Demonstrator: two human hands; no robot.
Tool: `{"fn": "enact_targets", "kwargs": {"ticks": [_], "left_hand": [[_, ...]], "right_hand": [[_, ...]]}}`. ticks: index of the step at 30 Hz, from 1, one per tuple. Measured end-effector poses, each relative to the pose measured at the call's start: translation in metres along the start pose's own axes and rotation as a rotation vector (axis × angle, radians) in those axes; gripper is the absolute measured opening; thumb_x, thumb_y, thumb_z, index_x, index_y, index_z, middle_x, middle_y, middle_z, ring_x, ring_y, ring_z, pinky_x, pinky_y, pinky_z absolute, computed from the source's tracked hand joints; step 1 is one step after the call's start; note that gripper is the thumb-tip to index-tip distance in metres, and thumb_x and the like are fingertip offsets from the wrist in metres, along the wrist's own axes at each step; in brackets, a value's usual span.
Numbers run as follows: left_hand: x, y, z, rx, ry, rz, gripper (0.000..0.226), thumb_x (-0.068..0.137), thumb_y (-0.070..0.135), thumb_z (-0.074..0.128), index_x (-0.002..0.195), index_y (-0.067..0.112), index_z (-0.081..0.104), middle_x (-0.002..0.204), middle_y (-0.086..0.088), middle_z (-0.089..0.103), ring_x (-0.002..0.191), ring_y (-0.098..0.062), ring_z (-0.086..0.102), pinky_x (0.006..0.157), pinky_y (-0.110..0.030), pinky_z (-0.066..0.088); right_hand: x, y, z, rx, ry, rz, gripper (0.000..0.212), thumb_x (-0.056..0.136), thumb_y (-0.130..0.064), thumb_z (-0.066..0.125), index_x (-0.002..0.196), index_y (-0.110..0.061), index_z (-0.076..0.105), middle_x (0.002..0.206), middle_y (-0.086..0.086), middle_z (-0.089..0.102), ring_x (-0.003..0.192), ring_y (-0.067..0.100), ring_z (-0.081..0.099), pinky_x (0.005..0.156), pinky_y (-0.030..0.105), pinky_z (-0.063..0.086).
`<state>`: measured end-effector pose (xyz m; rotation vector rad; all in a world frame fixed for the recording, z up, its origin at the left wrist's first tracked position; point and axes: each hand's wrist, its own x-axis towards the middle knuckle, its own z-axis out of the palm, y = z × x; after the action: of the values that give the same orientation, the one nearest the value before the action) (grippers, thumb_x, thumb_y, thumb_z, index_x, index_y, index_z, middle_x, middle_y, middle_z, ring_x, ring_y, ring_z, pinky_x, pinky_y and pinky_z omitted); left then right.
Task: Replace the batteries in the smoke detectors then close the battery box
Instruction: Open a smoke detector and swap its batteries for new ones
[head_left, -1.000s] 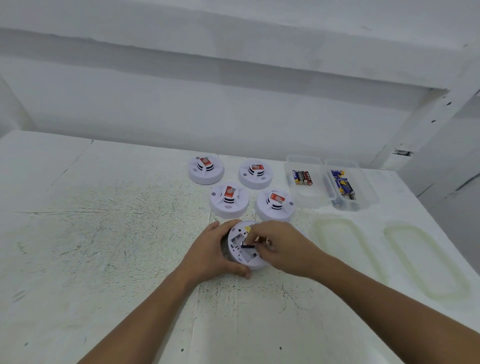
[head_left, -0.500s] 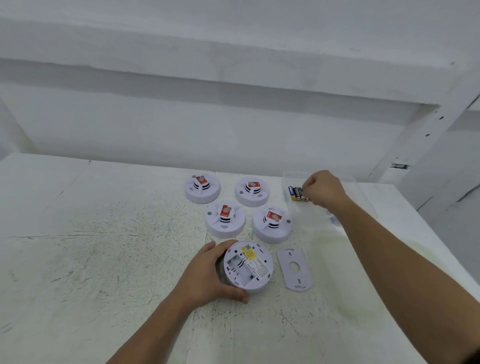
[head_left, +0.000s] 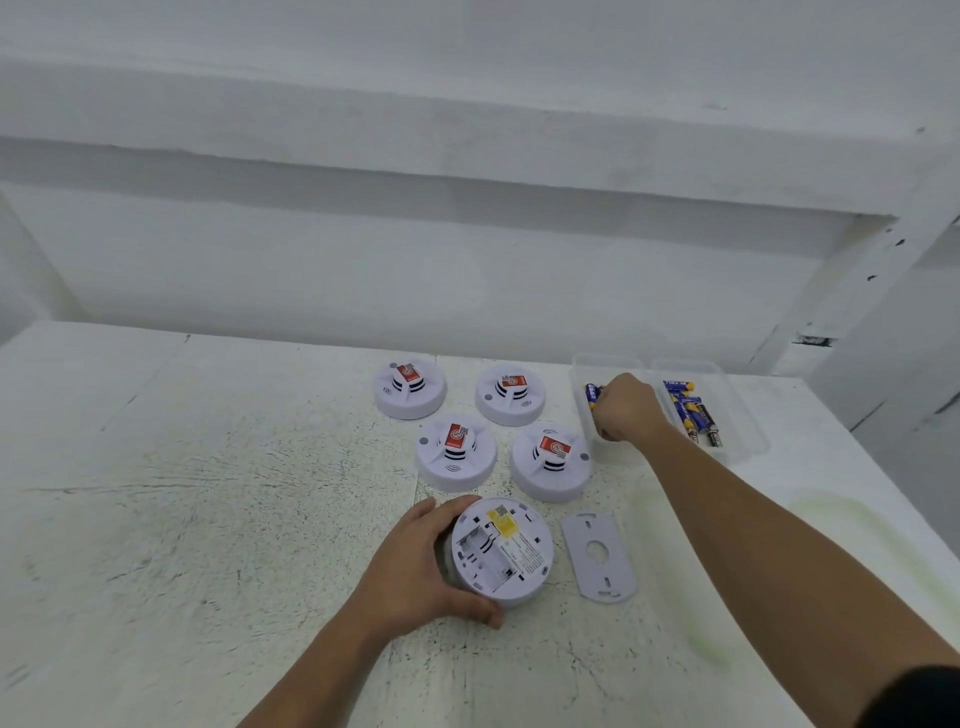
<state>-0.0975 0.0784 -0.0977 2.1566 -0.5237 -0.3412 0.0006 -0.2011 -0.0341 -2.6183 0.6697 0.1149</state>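
Note:
An upturned white smoke detector lies near the table's front, its battery bay open and empty. My left hand grips its left rim. Its loose grey cover plate lies just to the right. A clear two-part battery box stands open at the back right. My right hand reaches into its left compartment with fingers curled downward beside a blue-and-yellow battery. Anything in the fingers is hidden. More batteries lie in the right compartment.
Four other white smoke detectors sit face up behind the open one. A faint translucent lid lies on the table at the right. A white wall rises close behind the table.
My right hand left the detector's battery bay and moved back right into the box's left compartment, uncovering the cover plate. My left hand kept its grip on the detector.

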Motion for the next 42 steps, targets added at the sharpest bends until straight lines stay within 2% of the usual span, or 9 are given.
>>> {"fn": "enact_targets", "kwargs": {"ticks": [6, 8, 10, 15, 19, 22, 26, 37, 42], "left_hand": [[-0.001, 0.003, -0.001, -0.006, -0.009, 0.003, 0.108, 0.026, 0.067, 0.086, 0.126, 0.050, 0.047, 0.116, 0.050, 0.040, 0.125, -0.011, 0.043, 0.108, -0.042, 0.036], [-0.001, 0.003, -0.002, -0.002, -0.009, -0.003, 0.109, 0.026, 0.067, 0.086, 0.126, 0.050, 0.047, 0.116, 0.050, 0.040, 0.124, -0.012, 0.043, 0.107, -0.042, 0.037], [-0.001, 0.003, -0.002, -0.006, -0.005, -0.007, 0.108, 0.026, 0.066, 0.086, 0.126, 0.051, 0.047, 0.117, 0.049, 0.040, 0.124, -0.012, 0.044, 0.107, -0.043, 0.038], [-0.001, 0.003, -0.001, -0.012, 0.007, -0.016, 0.109, 0.024, 0.068, 0.085, 0.124, 0.053, 0.047, 0.116, 0.049, 0.042, 0.125, -0.013, 0.044, 0.106, -0.044, 0.039], [-0.001, 0.003, 0.000, -0.013, 0.021, -0.025, 0.110, 0.022, 0.069, 0.085, 0.124, 0.054, 0.047, 0.115, 0.047, 0.044, 0.125, -0.014, 0.045, 0.104, -0.046, 0.040], [-0.001, 0.005, 0.001, -0.013, 0.030, -0.022, 0.109, 0.022, 0.068, 0.086, 0.123, 0.054, 0.048, 0.116, 0.045, 0.045, 0.124, -0.013, 0.045, 0.104, -0.046, 0.041], [-0.001, 0.007, 0.002, -0.008, 0.041, -0.018, 0.107, 0.023, 0.067, 0.086, 0.122, 0.053, 0.049, 0.117, 0.044, 0.046, 0.122, -0.011, 0.046, 0.104, -0.045, 0.041], [-0.003, 0.013, 0.003, -0.024, 0.077, 0.005, 0.098, 0.026, 0.052, 0.092, 0.116, 0.051, 0.053, 0.115, 0.039, 0.051, 0.113, 0.000, 0.049, 0.093, -0.030, 0.045], [-0.003, 0.012, 0.002, -0.024, 0.074, -0.005, 0.101, 0.026, 0.056, 0.091, 0.119, 0.051, 0.052, 0.115, 0.040, 0.051, 0.115, 0.000, 0.048, 0.096, -0.034, 0.045]], "right_hand": [[0.004, 0.006, -0.004, 0.034, -0.035, 0.021, 0.029, 0.068, 0.011, 0.053, 0.057, -0.012, 0.039, 0.054, 0.010, 0.037, 0.050, 0.017, 0.037, 0.049, 0.021, 0.032], [0.007, 0.010, -0.008, 0.115, -0.032, 0.021, 0.009, 0.073, 0.008, 0.058, 0.074, 0.003, 0.065, 0.071, 0.022, 0.063, 0.062, 0.026, 0.060, 0.062, 0.030, 0.054], [0.008, 0.015, -0.014, 0.204, 0.002, 0.018, 0.017, 0.080, 0.003, 0.057, 0.092, 0.012, 0.065, 0.085, 0.025, 0.069, 0.074, 0.033, 0.068, 0.071, 0.038, 0.058], [0.003, 0.031, -0.040, 0.341, 0.196, -0.048, 0.019, 0.082, 0.006, 0.050, 0.083, 0.003, 0.068, 0.075, 0.015, 0.067, 0.061, 0.026, 0.064, 0.053, 0.024, 0.048], [0.014, 0.056, -0.063, 0.298, 0.332, -0.022, 0.020, 0.082, 0.005, 0.049, 0.084, -0.001, 0.068, 0.082, 0.009, 0.063, 0.074, 0.025, 0.059, 0.066, 0.026, 0.045], [0.022, 0.077, -0.069, 0.133, 0.190, 0.087, 0.013, 0.082, 0.002, 0.052, 0.075, -0.005, 0.061, 0.075, 0.013, 0.056, 0.071, 0.025, 0.053, 0.064, 0.026, 0.042], [0.018, 0.085, -0.065, -0.058, 0.041, 0.193, 0.036, 0.071, 0.003, 0.055, 0.052, -0.014, 0.031, 0.051, 0.005, 0.036, 0.045, 0.017, 0.036, 0.043, 0.019, 0.024], [0.017, 0.084, -0.050, -0.172, 0.050, 0.148, 0.030, 0.080, -0.001, 0.054, 0.063, -0.012, 0.031, 0.062, 0.005, 0.039, 0.054, 0.015, 0.036, 0.045, 0.024, 0.027], [0.022, 0.084, -0.067, -0.005, 0.074, 0.187, 0.029, 0.068, 0.005, 0.058, 0.052, -0.011, 0.040, 0.036, 0.003, 0.049, 0.035, 0.015, 0.052, 0.044, 0.014, 0.038]]}}
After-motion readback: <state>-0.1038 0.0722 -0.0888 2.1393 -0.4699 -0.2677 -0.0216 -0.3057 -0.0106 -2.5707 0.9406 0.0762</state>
